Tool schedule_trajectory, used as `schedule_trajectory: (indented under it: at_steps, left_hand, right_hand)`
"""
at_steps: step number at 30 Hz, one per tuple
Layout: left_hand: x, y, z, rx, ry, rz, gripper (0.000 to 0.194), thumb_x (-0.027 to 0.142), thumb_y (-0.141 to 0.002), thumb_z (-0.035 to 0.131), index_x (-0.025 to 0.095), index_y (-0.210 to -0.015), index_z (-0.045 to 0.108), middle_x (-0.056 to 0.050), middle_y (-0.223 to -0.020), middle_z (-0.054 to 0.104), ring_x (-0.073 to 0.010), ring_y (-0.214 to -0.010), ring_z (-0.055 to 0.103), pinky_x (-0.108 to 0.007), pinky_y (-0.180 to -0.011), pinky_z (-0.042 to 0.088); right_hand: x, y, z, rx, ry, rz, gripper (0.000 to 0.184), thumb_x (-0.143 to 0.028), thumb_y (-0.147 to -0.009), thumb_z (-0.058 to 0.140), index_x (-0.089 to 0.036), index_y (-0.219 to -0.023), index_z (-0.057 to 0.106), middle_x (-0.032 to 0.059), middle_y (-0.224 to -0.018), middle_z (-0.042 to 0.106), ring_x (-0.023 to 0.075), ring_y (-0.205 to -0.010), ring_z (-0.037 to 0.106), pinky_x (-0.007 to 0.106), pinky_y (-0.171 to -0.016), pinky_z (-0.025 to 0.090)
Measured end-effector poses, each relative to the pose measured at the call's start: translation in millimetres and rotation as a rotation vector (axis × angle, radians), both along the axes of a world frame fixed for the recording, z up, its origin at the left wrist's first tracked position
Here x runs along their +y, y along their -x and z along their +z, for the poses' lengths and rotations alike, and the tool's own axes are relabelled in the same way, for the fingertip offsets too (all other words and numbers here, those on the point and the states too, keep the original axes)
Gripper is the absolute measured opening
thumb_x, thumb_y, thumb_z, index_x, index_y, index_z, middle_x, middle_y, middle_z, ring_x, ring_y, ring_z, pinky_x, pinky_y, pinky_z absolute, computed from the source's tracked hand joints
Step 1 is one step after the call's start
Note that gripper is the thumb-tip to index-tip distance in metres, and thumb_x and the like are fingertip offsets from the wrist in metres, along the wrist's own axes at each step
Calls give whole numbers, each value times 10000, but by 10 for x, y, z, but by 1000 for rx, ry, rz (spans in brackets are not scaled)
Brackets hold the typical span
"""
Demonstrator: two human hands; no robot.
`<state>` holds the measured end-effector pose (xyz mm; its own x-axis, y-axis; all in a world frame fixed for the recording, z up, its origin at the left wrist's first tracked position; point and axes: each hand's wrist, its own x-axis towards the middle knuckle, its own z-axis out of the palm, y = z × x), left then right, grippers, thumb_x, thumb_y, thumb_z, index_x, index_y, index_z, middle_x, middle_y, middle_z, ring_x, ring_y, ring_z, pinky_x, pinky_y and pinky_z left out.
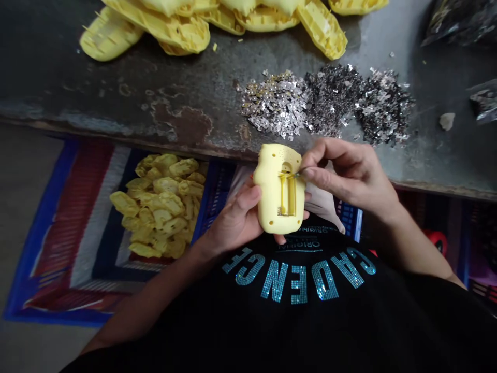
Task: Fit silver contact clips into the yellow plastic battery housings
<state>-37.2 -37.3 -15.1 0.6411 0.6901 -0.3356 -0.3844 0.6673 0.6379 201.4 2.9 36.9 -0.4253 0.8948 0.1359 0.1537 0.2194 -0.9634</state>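
Note:
My left hand [240,215] is wrapped round a yellow plastic housing [267,207], its thumb on the near side and fingertips showing past the far edge. A battery compartment [288,194] with two channels faces up in the housing, and a metal contact shows at its lower end. At the compartment's upper right, my right hand [341,171] pinches a small, thin dark piece, likely a metal contact, between thumb and forefinger. Its exact shape is mostly hidden by the fingertips. Beyond the hands, loose metal contacts lie on the bench in a silvery heap [275,103] and darker heaps [336,96].
Yellow plastic shells [178,33] are piled at the back of the metal bench [128,103]. Below left, a blue crate [31,233] holds many yellow parts [163,202]. Dark plastic bags [462,23] lie at the far right. The bench edge runs just beyond my hands.

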Motion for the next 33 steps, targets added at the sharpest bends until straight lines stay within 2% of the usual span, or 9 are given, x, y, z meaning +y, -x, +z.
schedule_trajectory:
  at_steps: [4,8,11,15,19,23,26,29,33]
  left_hand:
    - [-50,-14,43,-70,20,-1,852,683,-1000,692,222,-1681,471,-165,-1311,831,-484,-1135,834,-310,-496,647]
    - [-58,-17,61,-100,68,-25,962,722,-927,770,180,-1671,487,-189,-1273,844,-481,-1076,847,-319,-498,651]
    - [-61,-24,98,1,95,-1,948,721,-931,724,171,-1673,513,-186,-1300,838,-485,-1085,841,-324,-509,640]
    - [-82,-36,147,78,107,11,990,749,-913,699,154,-1685,523,-214,-1336,823,-498,-1078,837,-332,-503,623]
    - [-100,-49,170,58,97,-2,1049,757,-915,694,146,-1732,448,-219,-1322,827,-513,-1110,825,-330,-505,621]
    - [-116,-57,176,52,85,6,1033,748,-949,665,124,-1738,431,-234,-1309,827,-510,-1104,827,-309,-510,620]
    - [-122,-61,158,37,93,16,1014,737,-942,722,139,-1719,465,-230,-1313,829,-486,-1035,851,-309,-494,629]
    - [-120,-69,124,-6,106,11,1046,771,-856,834,165,-1658,547,-227,-1299,837,-478,-992,864,-323,-446,638]
    - [-122,-78,94,-58,109,9,929,753,-874,851,201,-1580,609,-174,-1196,867,-432,-946,876,-321,-457,660]
  right_hand:
    - [51,38,19,-80,-54,36,289,-446,-1058,773,-184,-944,726,-13,-856,713,114,-772,631,272,-710,488]
    - [57,-13,18,-137,-154,60,211,-352,-1057,747,-179,-938,724,-15,-855,725,106,-767,625,258,-703,474]
    - [63,-47,53,-178,-193,73,119,-238,-1037,719,-189,-929,721,-29,-846,723,97,-753,620,255,-696,467]
    - [69,-63,115,-261,-235,101,110,-232,-1026,725,-227,-917,712,-24,-855,733,114,-750,618,287,-694,472]
    - [52,-58,164,-304,-268,92,115,-230,-1014,721,-224,-900,707,-19,-850,716,134,-750,615,317,-710,476]
    - [39,-53,192,-322,-294,103,121,-214,-1032,711,-202,-911,707,-25,-837,696,114,-743,610,301,-721,465]
    - [42,-51,193,-311,-280,94,164,-291,-1059,714,-204,-921,700,-23,-840,712,113,-744,616,288,-712,470]
    - [46,-39,175,-288,-251,81,209,-357,-1073,718,-211,-924,697,-19,-850,731,121,-747,625,288,-710,489]
    - [39,-8,154,-277,-287,86,167,-293,-1068,719,-205,-927,702,-25,-843,722,116,-732,618,290,-692,476]
